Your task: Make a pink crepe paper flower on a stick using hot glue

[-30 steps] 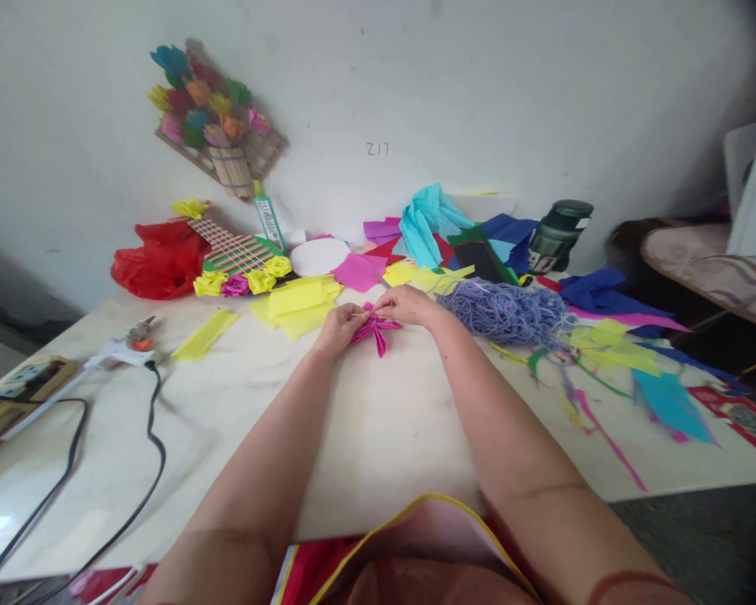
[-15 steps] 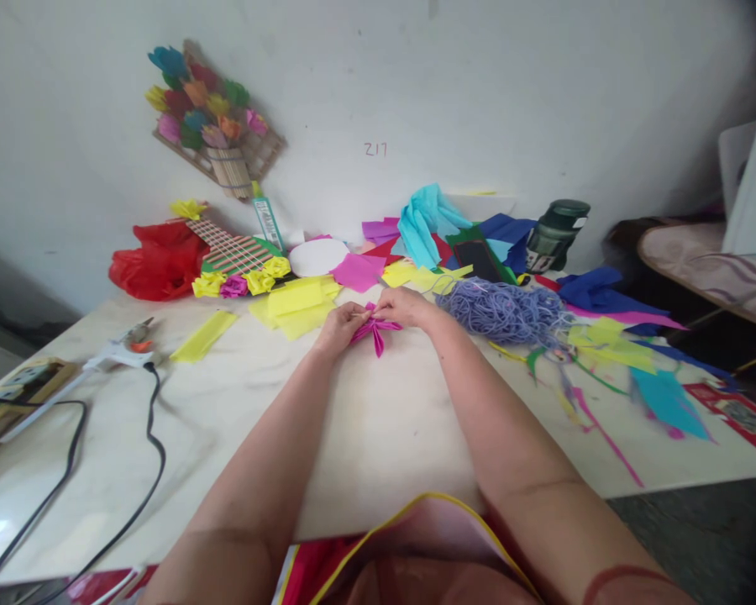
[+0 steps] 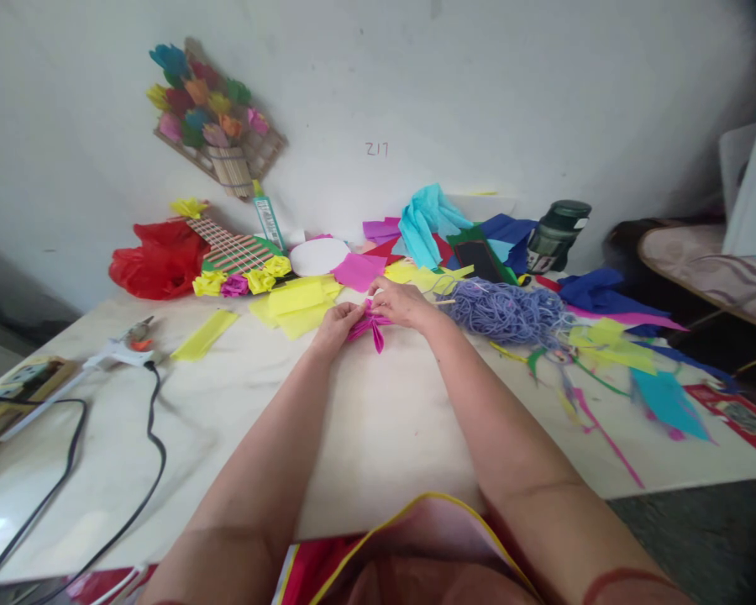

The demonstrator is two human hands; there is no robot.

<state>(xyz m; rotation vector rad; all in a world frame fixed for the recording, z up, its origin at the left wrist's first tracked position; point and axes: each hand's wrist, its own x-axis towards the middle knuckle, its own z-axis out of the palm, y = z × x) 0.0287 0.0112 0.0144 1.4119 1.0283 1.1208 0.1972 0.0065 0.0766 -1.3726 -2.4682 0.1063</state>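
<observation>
Behind our bench (image 3: 378,454) rises a pale wall (image 3: 479,101), with the number 217 written on it and a hanging of coloured paper flowers (image 3: 205,101) to the left. At the middle of the bench, in front of the heaped paper, we have the magenta paper piece (image 3: 376,336) between our hands, its narrow folded petals spreading toward us. Our left hand (image 3: 342,323) is closed on its left side, thumb and fingers pinching the paper. Our right hand (image 3: 398,302) is bent over its top and right side, fingers curled and touching it; the fingertips are partly hidden, so we cannot tell how firmly they grip. A thin pale stick (image 3: 444,302) sticks out to the right from behind that hand, toward the bundle of violet-blue string (image 3: 507,313). Just beyond our left hand lie yellow sheets (image 3: 299,304), and farther left a yellow strip (image 3: 205,334) sits near a white tool (image 3: 117,353) with an orange part. A power strip (image 3: 18,391) is at the far left edge. Along the back we see a red crumpled bundle (image 3: 157,260), a white disc (image 3: 319,256), light-blue crumpled paper (image 3: 429,225) and a dark green jar (image 3: 558,235).
</observation>
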